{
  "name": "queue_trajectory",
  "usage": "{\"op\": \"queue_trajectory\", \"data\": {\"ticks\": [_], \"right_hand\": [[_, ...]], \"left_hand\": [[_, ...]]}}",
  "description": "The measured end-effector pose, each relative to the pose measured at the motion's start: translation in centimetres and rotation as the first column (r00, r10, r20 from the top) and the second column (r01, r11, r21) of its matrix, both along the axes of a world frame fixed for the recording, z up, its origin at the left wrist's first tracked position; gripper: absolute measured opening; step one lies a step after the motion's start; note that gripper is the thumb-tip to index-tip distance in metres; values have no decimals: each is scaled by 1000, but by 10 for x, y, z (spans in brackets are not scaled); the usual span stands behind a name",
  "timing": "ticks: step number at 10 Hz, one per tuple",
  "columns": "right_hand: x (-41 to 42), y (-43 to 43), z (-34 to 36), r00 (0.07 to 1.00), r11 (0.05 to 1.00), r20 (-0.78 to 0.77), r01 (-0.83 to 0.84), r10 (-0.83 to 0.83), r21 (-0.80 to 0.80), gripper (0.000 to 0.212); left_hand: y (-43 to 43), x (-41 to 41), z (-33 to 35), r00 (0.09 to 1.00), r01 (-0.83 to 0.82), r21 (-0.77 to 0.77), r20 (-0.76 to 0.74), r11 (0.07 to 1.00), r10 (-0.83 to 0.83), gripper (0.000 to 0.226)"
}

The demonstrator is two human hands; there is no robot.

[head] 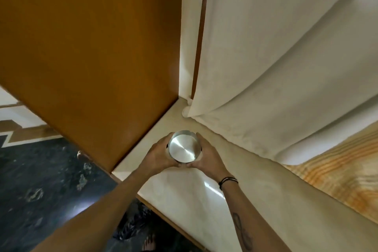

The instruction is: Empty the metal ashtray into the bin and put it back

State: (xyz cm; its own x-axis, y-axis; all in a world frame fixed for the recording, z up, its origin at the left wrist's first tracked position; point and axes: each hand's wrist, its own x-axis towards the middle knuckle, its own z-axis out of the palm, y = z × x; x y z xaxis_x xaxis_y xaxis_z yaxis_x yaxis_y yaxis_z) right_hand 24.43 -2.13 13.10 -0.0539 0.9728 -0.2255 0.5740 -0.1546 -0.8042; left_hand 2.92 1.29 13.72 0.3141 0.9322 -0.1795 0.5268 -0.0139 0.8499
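A round, shiny metal ashtray (184,148) sits low over the cream ledge (180,190), close to the corner by the wooden panel. Its inside looks bare and bright. My left hand (157,154) cups its left side and my right hand (208,154) cups its right side, fingers wrapped around the rim and thumbs meeting underneath at the front. Whether the ashtray touches the ledge I cannot tell. No bin is in view.
A tall brown wooden panel (88,47) stands to the left of the ledge. A white curtain (276,57) hangs behind and to the right. Dark marble floor (41,180) lies below left, with a bare foot (150,242) at the bottom. A wood-grain surface (343,168) shows at right.
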Motion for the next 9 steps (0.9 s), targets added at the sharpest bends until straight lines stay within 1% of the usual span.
{"op": "queue_trajectory", "data": {"ticks": [1,2,3,4,5,6,7,8,9], "right_hand": [[-6,0,-45,999,996,47,14,-10,-86,131],[-11,0,-73,997,988,80,12,1,-155,124],[-18,1,-93,995,979,103,35,-14,-199,120],[-24,3,-108,989,976,143,54,-23,-213,111],[-30,3,-114,984,970,171,86,-47,-227,111],[-31,4,-116,979,969,195,101,-56,-226,111],[-31,5,-119,974,968,226,87,-33,-234,109],[-32,1,-99,973,970,230,73,-18,-233,108],[-34,2,-82,963,983,270,27,24,-184,117]], "left_hand": [[-1,2,-47,1000,-23,-82,-21,996,22,107],[-5,-1,-79,995,20,-127,-93,992,-32,124],[-3,-5,-98,990,18,-183,-132,983,-43,123],[4,-5,-107,976,40,-192,-202,981,-80,119],[5,-7,-114,980,3,-222,-192,975,-47,114],[8,-6,-116,971,5,-226,-232,974,-59,115],[14,-4,-116,949,64,-246,-284,967,-135,117],[11,-6,-101,939,94,-263,-297,960,-173,125],[10,-11,-91,915,137,-229,-345,964,-212,131]]}}
